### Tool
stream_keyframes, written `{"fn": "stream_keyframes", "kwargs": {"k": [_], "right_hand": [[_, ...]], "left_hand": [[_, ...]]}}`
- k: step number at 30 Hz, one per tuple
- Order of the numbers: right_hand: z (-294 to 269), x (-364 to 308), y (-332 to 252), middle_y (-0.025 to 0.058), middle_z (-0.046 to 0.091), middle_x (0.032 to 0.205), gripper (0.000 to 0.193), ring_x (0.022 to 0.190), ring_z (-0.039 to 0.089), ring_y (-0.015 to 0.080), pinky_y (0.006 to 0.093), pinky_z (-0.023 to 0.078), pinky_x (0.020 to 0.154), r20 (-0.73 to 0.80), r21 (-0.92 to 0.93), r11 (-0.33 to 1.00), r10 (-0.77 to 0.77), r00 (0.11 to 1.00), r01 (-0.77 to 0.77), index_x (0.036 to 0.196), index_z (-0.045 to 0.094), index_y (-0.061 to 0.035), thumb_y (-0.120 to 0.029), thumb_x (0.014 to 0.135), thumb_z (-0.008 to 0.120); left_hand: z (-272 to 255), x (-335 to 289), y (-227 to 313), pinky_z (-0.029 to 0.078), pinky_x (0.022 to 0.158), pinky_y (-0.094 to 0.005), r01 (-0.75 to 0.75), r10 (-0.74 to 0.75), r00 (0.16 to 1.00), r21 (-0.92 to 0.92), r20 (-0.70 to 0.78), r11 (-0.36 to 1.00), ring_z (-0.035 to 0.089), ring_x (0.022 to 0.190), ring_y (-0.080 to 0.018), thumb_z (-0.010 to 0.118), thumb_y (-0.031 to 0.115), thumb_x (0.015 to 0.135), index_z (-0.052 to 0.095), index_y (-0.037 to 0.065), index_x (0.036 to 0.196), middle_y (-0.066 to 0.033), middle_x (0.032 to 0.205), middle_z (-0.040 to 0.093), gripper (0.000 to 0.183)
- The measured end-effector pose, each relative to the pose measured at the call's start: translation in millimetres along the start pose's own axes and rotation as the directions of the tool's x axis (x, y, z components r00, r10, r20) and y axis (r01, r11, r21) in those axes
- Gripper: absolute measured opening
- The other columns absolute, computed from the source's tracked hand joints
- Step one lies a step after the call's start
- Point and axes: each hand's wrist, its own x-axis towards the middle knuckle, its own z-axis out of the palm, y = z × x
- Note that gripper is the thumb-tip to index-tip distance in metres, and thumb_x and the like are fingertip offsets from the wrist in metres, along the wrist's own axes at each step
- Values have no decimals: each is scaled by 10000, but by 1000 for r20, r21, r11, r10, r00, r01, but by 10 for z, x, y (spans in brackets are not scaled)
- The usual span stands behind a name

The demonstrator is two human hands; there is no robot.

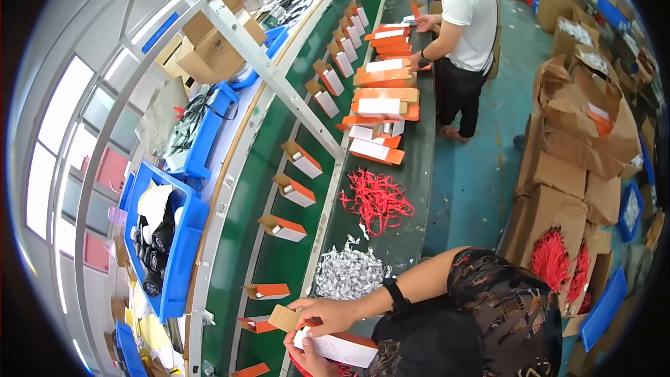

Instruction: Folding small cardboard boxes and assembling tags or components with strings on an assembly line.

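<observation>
In front of me is a slim white and orange cardboard box [345, 350], lying tilted with its brown end flap [283, 318] folded out. My left hand [306, 357] is closed around its open end from below; some red cord shows beside the fingers. My right hand [329, 315] comes over from above, with its fingers closed on the box near the opening. Whatever is inside the box is hidden. Just beyond my right wrist lies a heap of small white and grey pieces [351, 272], too small to name. Past that is a tangle of red cords [377, 201].
Orange and white boxes [384, 106] are stacked farther along the dark bench. Open boxes [299, 160] stand spaced along a green conveyor [279, 272] on my left. A white metal post [251, 49] crosses there. Blue bins [183, 258] lie beyond; a co-worker [469, 21] stands ahead.
</observation>
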Motion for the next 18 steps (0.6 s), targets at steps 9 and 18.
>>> {"fn": "stream_keyframes", "kwargs": {"k": [9, 18], "right_hand": [[-179, 195, -292, 54, 610, 868, 245, 796, 606, 168, 301, 481, 724, 87, 161, 972, 160, 983, -173, 963, 601, -46, -190, 801, 715], [-442, 267, -479, 119, 709, 818, 220, 730, 677, 237, 349, 501, 644, 240, -1, 993, 118, 964, -122, 892, 709, -51, -249, 796, 723]], "left_hand": [[202, -86, -177, 486, 967, -382, -285, 275, 958, -278, -77, 917, 572, 1142, -277, 634, 170, 923, 348, 55, 1399, -180, 1320, 505, 567], [200, 1, -70, 485, 924, -350, -281, 288, 955, -111, 63, 953, 585, 1069, -220, 524, 221, 1009, 506, 34, 1146, -144, 1176, 569, 233]]}}
